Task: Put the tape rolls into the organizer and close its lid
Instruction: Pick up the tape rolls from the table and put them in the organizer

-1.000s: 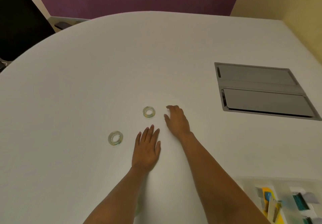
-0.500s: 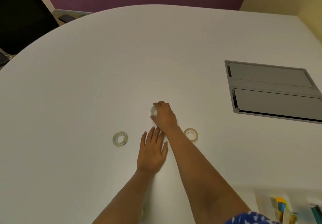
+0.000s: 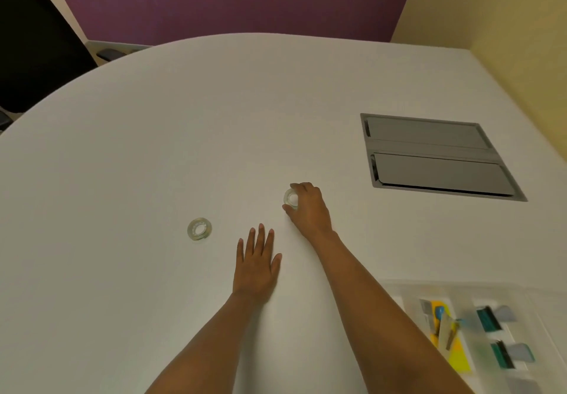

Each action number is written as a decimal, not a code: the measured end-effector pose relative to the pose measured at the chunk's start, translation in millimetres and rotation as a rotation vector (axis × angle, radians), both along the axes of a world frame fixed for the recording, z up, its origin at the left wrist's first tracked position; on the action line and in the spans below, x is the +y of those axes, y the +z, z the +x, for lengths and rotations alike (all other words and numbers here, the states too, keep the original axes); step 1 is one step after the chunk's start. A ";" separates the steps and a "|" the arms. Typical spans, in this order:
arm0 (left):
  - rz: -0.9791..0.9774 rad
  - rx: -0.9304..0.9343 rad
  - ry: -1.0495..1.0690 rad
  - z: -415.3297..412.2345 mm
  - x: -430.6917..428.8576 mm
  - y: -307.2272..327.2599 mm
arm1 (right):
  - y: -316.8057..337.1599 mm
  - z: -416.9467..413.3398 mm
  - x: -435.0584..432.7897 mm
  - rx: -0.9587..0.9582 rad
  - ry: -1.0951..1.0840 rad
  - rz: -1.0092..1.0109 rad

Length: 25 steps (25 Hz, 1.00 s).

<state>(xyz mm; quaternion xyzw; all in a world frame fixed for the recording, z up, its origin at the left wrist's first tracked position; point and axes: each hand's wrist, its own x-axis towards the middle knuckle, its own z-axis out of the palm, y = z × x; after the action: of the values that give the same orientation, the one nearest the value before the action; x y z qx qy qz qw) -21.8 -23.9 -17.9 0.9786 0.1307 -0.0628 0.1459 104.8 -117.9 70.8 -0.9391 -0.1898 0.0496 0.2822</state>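
- Far left, a clear tape roll (image 3: 199, 228) lies flat on the white table (image 3: 153, 148), untouched, well apart from both hands; we read it as one pickup not yet made.
- Next, our left hand (image 3: 256, 266) rests palm down on the table, fingers spread, holding nothing.
- Centre now: our right hand (image 3: 308, 209) is curled around a second tape roll (image 3: 291, 199), thumb below and fingertips above its rim. So the step in hand looks like the pickup of this roll. Whether it is off the table or not, we cannot tell.
- The next move, we judge, calls for a firm pinch, then a carry down and right to the organizer (image 3: 460, 289).
- Right of the hand, a grey hatch (image 3: 435, 154) sits flush in the table, out of the way.
- Bottom right, the clear organizer is cut off by the frame edge; yellow and teal items show inside, blurred. Its lid is hard to make out, and we cannot say which compartment is free.
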 end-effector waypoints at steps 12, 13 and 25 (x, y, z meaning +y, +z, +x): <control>-0.046 0.119 -0.024 -72.9 -70.4 20.8 | 4.5 -86.3 -138.2 -0.037 -0.178 0.101; -0.044 0.118 -0.022 -77.1 -74.9 20.7 | 3.0 -92.4 -148.2 -0.039 -0.195 0.116; -0.055 0.121 -0.032 -100.3 -90.9 21.2 | -13.5 -149.1 -193.2 -0.034 -0.265 0.131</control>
<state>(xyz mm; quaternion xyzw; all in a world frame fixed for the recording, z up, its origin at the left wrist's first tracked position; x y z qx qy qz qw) -122.1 -114.8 3.2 0.9706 0.1220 -0.1275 0.1636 -44.4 -311.2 57.3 -0.9362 -0.0717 -0.0162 0.3437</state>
